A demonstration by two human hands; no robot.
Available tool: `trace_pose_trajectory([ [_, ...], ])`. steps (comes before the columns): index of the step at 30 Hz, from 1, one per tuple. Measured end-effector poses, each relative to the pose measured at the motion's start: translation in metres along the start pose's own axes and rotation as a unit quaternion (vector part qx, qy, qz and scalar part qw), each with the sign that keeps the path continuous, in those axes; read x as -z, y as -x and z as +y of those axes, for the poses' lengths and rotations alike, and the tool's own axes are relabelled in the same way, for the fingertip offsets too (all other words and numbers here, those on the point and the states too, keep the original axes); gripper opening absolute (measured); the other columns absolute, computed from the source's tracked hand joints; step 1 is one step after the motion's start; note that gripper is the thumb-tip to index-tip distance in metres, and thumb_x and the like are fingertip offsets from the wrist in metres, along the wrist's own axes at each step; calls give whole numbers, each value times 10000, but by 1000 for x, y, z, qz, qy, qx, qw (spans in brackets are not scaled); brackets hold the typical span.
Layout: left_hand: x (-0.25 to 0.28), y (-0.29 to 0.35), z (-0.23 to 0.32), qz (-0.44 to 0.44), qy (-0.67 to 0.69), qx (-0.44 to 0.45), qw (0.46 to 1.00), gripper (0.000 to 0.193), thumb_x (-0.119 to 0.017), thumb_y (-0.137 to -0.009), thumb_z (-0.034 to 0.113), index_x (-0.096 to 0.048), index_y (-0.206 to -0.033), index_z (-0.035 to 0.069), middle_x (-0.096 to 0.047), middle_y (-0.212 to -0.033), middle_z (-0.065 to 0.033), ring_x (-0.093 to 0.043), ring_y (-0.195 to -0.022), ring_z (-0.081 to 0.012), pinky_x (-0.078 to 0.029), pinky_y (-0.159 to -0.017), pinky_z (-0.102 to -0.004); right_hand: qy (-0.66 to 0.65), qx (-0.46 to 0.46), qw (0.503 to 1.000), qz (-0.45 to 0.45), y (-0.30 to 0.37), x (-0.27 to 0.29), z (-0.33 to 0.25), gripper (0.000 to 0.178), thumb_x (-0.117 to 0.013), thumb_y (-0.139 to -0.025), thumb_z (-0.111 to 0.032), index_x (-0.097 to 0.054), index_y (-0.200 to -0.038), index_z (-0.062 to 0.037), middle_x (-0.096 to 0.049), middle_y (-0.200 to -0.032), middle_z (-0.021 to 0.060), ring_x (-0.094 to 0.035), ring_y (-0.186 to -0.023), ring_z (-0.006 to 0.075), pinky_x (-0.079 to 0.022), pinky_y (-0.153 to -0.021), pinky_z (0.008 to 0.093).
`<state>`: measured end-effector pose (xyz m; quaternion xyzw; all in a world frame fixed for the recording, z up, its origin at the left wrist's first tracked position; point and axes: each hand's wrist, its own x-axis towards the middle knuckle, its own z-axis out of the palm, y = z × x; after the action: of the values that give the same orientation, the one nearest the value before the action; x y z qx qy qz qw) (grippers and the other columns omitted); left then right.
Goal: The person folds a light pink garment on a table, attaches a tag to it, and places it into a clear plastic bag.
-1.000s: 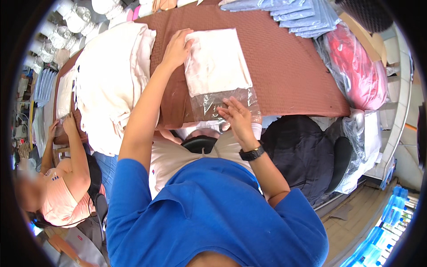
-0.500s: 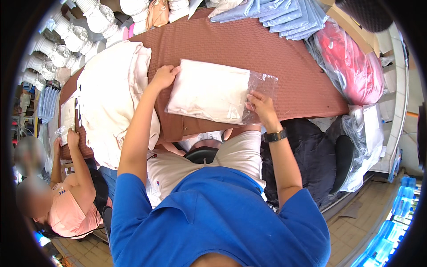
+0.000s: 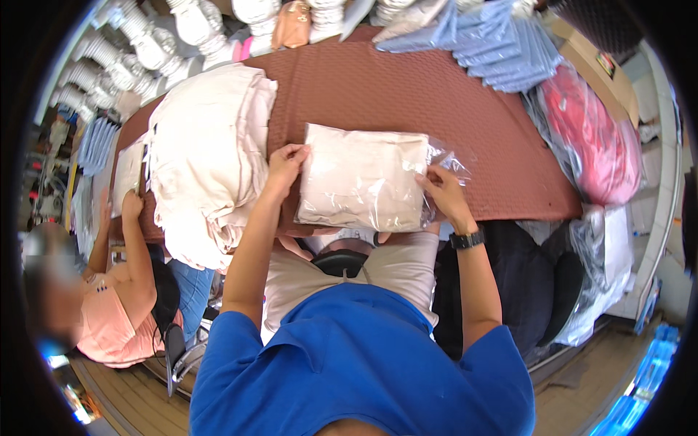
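A folded cream cloth (image 3: pixel 363 178) lies inside a clear plastic bag (image 3: pixel 448 161) on the near part of the brown-covered table (image 3: pixel 378 83). My left hand (image 3: pixel 286 168) pinches the bag's upper left corner between thumb and fingers. At the opposite side, my right hand (image 3: pixel 445 192), with a dark watch on its wrist, has its fingers closed on the bag where the cloth ends. The loose plastic end sticks out crumpled beyond that hand. To the left of my left hand is a tall heap of cream cloths (image 3: pixel 207 152).
Bagged blue garments (image 3: pixel 502 54) are fanned out at the far right, near a bagged red bundle (image 3: pixel 589 138) and a cardboard box (image 3: pixel 592 69). White ornate posts (image 3: pixel 196 29) line the back. A co-worker in pink (image 3: pixel 113 320) sits at the left, handling another cream piece (image 3: pixel 129 174).
The whole view has shifted, with the table lower and further right. The bagged cloth lies straighter, and its loose plastic end is more crumpled. My right hand has come to the cloth's edge.
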<state>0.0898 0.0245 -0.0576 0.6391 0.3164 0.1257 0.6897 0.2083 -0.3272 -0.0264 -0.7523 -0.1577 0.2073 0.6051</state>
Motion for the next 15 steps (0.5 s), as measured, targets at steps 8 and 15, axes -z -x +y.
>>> trace_pose_trajectory([
  [8, -31, 20, -6, 84, 137, 0, 987, 179, -700, -968, 191, -671, -990, 15, -677, -909, -38, -583, -818, -83, -474, -765, -243, 32, -25, 997, -63, 0, 7, 25, 305, -666, -989, -170, -648, -1211, 40, -723, -1069, 71, -645, -939, 127, -517, -855, 281],
  [15, -34, 14, 11, 38, 203, -60, 977, 140, -683, -975, 168, -665, -1000, 31, -700, -914, -49, -617, -742, -96, -500, -677, -239, -93, 37, 994, -53, 5, 8, 17, 461, -652, -989, -131, -499, -1390, 37, -644, -1293, 107, -587, -1151, 163, -461, -1012, 315],
])
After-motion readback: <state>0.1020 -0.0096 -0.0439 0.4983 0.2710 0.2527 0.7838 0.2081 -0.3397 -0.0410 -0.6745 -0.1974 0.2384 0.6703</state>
